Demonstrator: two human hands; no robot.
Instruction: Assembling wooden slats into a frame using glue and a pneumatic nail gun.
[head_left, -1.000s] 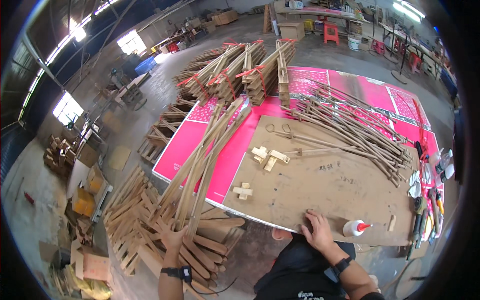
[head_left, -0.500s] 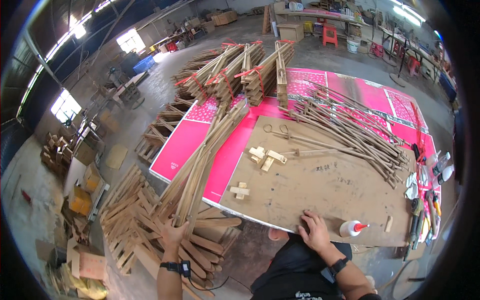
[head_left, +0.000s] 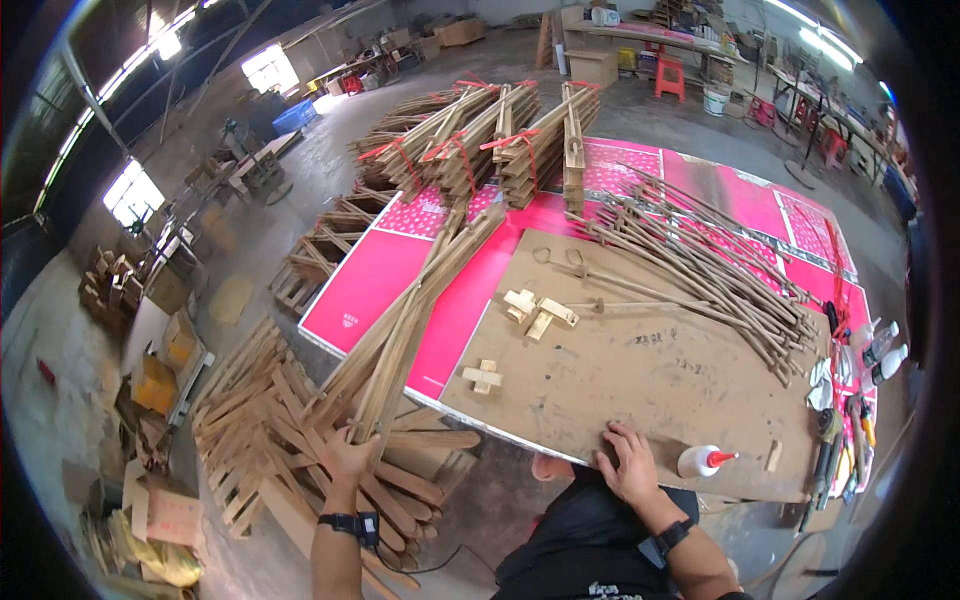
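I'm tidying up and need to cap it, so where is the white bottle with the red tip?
In the head view, the white bottle is right of centre on the brown cardboard sheet, near its front edge, just right of the right hand.

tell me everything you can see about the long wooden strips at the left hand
The long wooden strips look narrow and brown, gathered in a loose bundle. They slant across the pink table covering, far ends near the red-tied stacks. Their near ends overhang the edge, above shorter round-ended slats, where the left hand grips some. Their overlap hides the exact number.
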